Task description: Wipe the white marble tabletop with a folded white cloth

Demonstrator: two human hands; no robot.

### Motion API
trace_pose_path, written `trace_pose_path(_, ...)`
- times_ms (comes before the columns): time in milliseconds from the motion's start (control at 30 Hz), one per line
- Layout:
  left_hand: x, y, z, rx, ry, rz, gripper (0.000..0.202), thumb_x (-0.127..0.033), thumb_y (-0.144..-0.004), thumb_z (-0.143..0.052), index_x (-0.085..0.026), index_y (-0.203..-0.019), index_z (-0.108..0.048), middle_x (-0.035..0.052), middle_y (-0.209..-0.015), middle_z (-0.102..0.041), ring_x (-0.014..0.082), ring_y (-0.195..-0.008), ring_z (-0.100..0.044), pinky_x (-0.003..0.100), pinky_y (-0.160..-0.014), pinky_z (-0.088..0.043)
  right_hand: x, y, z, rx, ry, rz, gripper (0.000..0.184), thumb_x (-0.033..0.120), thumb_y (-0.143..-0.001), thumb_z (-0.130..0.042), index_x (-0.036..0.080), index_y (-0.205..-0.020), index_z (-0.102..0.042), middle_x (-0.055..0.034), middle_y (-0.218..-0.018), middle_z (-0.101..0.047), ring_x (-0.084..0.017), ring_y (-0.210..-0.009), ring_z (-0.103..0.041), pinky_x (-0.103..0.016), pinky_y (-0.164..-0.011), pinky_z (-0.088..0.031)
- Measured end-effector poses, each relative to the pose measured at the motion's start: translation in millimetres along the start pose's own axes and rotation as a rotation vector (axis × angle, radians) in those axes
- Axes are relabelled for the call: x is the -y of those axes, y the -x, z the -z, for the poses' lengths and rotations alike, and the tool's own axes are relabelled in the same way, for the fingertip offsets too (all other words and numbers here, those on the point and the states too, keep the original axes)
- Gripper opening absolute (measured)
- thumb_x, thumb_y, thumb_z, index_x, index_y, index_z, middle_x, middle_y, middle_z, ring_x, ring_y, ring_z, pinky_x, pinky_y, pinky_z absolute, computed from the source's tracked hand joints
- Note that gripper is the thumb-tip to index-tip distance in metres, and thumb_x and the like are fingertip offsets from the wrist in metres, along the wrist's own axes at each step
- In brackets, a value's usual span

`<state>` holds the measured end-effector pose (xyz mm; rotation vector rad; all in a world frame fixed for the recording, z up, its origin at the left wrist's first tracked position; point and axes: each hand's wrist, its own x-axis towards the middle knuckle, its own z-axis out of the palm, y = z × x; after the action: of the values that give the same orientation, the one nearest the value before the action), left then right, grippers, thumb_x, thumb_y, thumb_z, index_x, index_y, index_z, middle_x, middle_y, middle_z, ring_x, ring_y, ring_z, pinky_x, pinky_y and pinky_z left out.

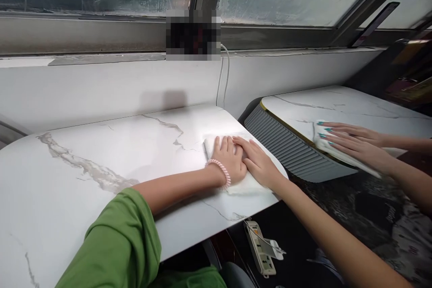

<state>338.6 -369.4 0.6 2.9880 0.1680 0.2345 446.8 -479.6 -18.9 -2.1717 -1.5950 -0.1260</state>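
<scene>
A white cloth lies flat near the right end of a white, marble-patterned table. My left hand, with a pink coiled band at the wrist, rests palm down on the cloth, its fingers stretched forward. Beside it, touching it, my right hand also lies flat on the cloth, its fingers reaching over toward my left fingertips. Both palms are hidden against the cloth.
At a second marble-patterned table with a ribbed grey side, another person's hands press a white cloth. A power strip with cables sits below the table edge. A wall and windows stand behind.
</scene>
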Motion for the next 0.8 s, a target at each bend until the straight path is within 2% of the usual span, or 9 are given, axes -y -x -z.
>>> trace_pose_path(233,75.7,-50.2,-0.3,-0.066,-0.031,0.121,0.053,-0.030,-0.092,-0.034,-0.005,-0.139,-0.036,0.0187,-0.145,-0.036,0.0281,-0.136,-0.029,0.047,-0.114,-0.012,-18.6,-100.7,-29.8,-0.016,-0.058,0.013,0.052,0.018,-0.076,-0.034,0.021,-0.126,-0.045,-0.0080,-0.135,-0.052,-0.025,-0.127,-0.045,-0.052,-0.109,-0.027)
trace_pose_path(433,122.5,-96.8,-2.5,-0.097,-0.031,0.184,0.049,-0.026,-0.091,-0.034,-0.009,-0.137,-0.039,0.0145,-0.143,-0.040,0.0244,-0.134,-0.032,0.044,-0.114,-0.014,-43.1,-169.5,-50.9,-0.045,-0.083,-0.016,0.049,0.017,-0.075,-0.034,0.019,-0.122,-0.050,-0.0089,-0.131,-0.054,-0.025,-0.126,-0.044,-0.051,-0.108,-0.030)
trace_pose_path(600,141.1,-118.3,-5.0,-0.115,-0.020,0.200,0.046,-0.024,-0.092,-0.033,-0.010,-0.135,-0.042,0.0133,-0.140,-0.043,0.0246,-0.131,-0.034,0.044,-0.114,-0.015,-55.3,-194.9,-56.1,-0.079,-0.087,-0.007,0.047,0.017,-0.074,-0.035,0.017,-0.118,-0.054,-0.0119,-0.124,-0.056,-0.027,-0.119,-0.048,-0.045,-0.102,-0.037)
trace_pose_path(800,144.5,-121.6,-6.2,-0.103,-0.021,0.204,0.046,-0.023,-0.092,-0.033,-0.009,-0.135,-0.041,0.0142,-0.143,-0.040,0.0251,-0.134,-0.031,0.044,-0.115,-0.013,-57.1,-199.6,-55.8,-0.060,-0.090,-0.011,0.045,0.018,-0.076,-0.036,0.017,-0.117,-0.054,-0.0107,-0.119,-0.060,-0.027,-0.112,-0.053,-0.043,-0.097,-0.041)
